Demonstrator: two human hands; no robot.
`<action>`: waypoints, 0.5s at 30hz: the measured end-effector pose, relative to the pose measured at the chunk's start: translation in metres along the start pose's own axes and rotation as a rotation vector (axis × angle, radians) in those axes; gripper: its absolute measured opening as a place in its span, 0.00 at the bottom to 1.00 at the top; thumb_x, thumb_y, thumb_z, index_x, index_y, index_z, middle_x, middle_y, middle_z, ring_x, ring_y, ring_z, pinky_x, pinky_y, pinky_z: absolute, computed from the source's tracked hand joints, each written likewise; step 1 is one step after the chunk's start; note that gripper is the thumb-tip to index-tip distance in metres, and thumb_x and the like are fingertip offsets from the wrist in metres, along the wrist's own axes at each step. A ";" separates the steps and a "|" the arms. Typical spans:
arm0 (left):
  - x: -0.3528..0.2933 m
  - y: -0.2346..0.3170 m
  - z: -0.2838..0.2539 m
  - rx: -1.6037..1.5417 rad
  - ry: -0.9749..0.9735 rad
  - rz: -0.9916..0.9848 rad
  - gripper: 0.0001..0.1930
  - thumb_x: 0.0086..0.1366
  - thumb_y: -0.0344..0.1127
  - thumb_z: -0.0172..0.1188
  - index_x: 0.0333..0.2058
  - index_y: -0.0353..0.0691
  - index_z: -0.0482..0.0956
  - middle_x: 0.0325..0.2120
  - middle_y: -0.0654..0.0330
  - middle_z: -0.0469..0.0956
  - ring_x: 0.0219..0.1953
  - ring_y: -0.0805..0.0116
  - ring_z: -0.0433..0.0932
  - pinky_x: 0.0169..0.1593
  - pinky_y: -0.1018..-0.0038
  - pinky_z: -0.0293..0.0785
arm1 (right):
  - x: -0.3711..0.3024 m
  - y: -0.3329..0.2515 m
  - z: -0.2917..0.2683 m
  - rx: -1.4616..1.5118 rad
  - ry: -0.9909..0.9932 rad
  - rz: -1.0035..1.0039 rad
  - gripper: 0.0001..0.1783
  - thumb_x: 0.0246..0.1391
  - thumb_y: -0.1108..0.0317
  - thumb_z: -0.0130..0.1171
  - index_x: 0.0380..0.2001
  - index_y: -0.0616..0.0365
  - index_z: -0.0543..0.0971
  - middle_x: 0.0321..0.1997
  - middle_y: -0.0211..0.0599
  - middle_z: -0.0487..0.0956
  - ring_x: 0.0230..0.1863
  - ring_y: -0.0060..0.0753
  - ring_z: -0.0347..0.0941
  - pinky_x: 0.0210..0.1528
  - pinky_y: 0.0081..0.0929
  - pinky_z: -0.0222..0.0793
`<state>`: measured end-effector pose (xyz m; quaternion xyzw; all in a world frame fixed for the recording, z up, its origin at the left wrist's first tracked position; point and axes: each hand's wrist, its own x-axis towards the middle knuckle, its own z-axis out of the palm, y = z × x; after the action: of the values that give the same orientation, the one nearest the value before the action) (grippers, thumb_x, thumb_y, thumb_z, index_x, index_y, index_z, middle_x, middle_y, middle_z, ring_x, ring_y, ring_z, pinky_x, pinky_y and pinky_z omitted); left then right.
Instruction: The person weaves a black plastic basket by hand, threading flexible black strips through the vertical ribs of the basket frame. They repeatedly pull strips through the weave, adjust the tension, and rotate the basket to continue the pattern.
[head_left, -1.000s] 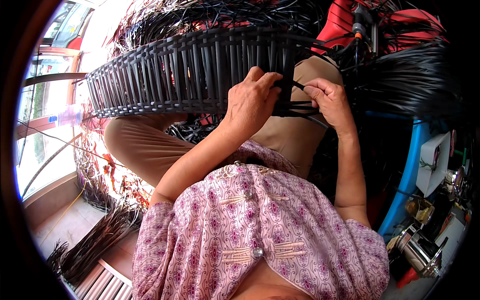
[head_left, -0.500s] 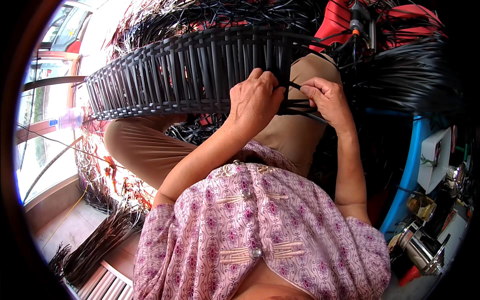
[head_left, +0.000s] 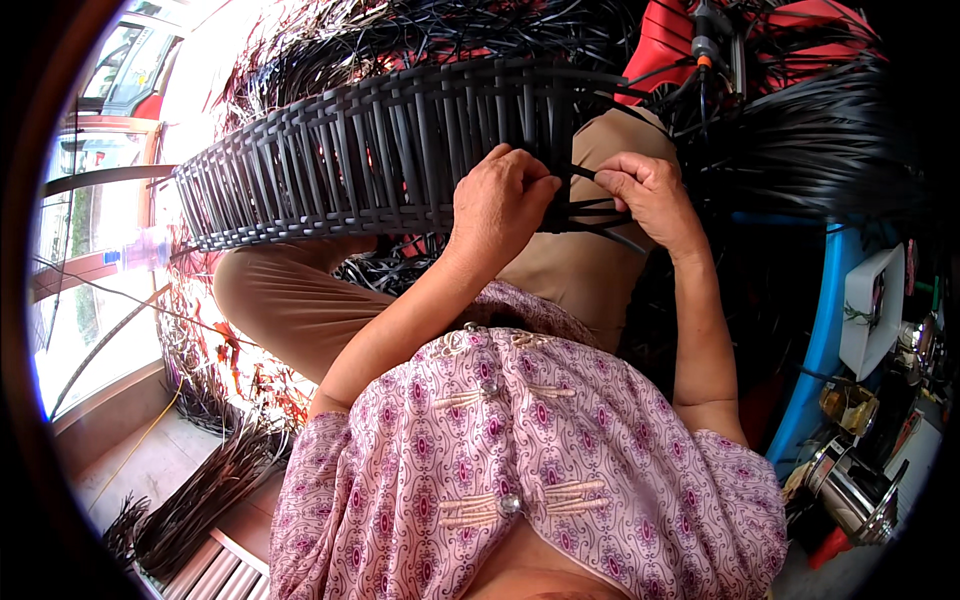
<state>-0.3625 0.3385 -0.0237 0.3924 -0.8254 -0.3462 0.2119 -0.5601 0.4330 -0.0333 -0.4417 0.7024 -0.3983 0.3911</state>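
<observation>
1. Fingers of the right hand (head_left: 652, 200) are pinched together, thumb against forefinger, on a flat black strip (head_left: 582, 172) reaching out from the right end of the woven panel (head_left: 400, 140).
2. Over that same end of the panel, the left hand (head_left: 497, 205) lies curled; its fingertips are partly hidden, so I cannot tell whether they clamp the weave.
3. Spanning the lap, the panel rests across the trousered legs (head_left: 290, 285); steady it there, so that a tug does not swing it.
4. Draw the strip flat and in line with its row, I would say; a twist would probably leave a ridge.
5. Loose ends (head_left: 600, 208) jut from the panel just below the pinched strip; best keep them separate, and clear of the strip bundle (head_left: 800, 150) to the panel's right.
</observation>
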 end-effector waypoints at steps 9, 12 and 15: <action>0.000 -0.003 -0.001 -0.026 -0.007 0.012 0.09 0.60 0.37 0.65 0.34 0.37 0.83 0.31 0.54 0.79 0.35 0.53 0.81 0.40 0.62 0.77 | 0.008 0.001 0.001 0.049 -0.107 0.019 0.08 0.61 0.69 0.63 0.36 0.62 0.85 0.23 0.22 0.77 0.24 0.13 0.69 0.27 0.17 0.66; -0.002 -0.005 0.000 -0.030 0.037 0.045 0.09 0.61 0.32 0.65 0.39 0.36 0.83 0.31 0.53 0.79 0.34 0.55 0.82 0.39 0.65 0.77 | 0.014 0.001 0.000 0.055 -0.144 0.016 0.08 0.61 0.68 0.62 0.36 0.61 0.85 0.23 0.22 0.77 0.24 0.13 0.69 0.27 0.16 0.66; -0.004 -0.004 0.000 -0.009 0.037 0.066 0.09 0.62 0.31 0.63 0.40 0.37 0.83 0.32 0.53 0.79 0.33 0.53 0.82 0.39 0.64 0.77 | 0.018 -0.003 -0.003 0.054 -0.188 0.022 0.09 0.62 0.67 0.62 0.36 0.61 0.85 0.23 0.21 0.75 0.25 0.13 0.68 0.27 0.16 0.65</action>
<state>-0.3579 0.3403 -0.0270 0.3703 -0.8323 -0.3355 0.2399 -0.5668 0.4162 -0.0331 -0.4587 0.6563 -0.3698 0.4713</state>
